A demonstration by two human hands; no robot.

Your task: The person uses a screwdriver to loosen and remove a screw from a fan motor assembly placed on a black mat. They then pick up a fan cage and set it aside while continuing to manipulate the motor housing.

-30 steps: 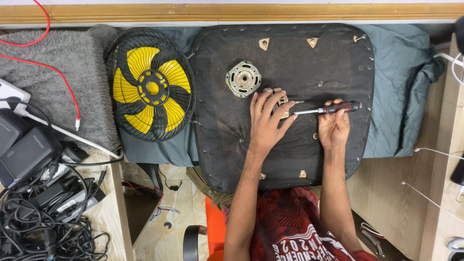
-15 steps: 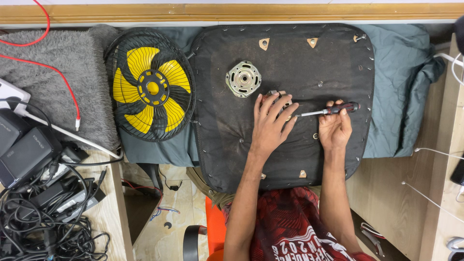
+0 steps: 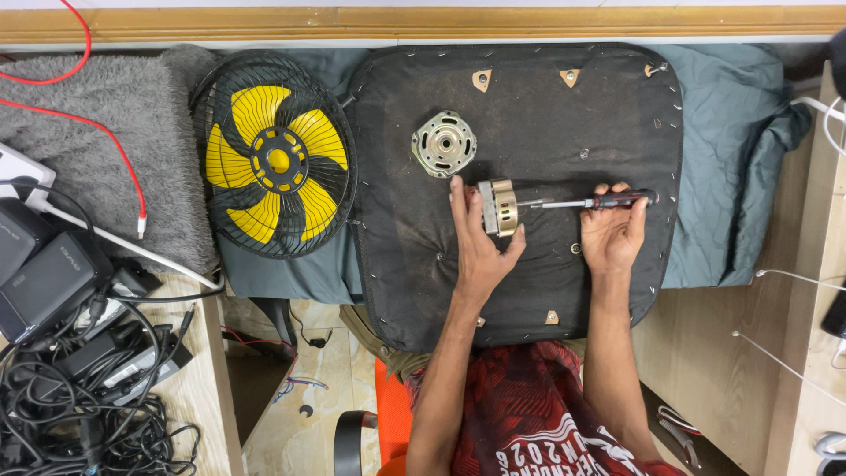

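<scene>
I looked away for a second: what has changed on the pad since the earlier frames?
The left hand turned from lying fingers-spread over the motor part to gripping it on edge, so its brass body now shows. The right hand kept the screwdriver, tip at the part. The round motor cover, yellow fan and black pad stayed put.

Left hand [image 3: 480, 251] tipped motor part [image 3: 499, 207] upright.

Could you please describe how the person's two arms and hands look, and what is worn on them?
Both arms are bare from the upper arm down: no long sleeves, gloves, watch or rings can be seen on the left hand or the right hand. The person wears a short-sleeved red shirt with a dark pattern and pale printed lettering. No cables are attached to the arms.
</scene>
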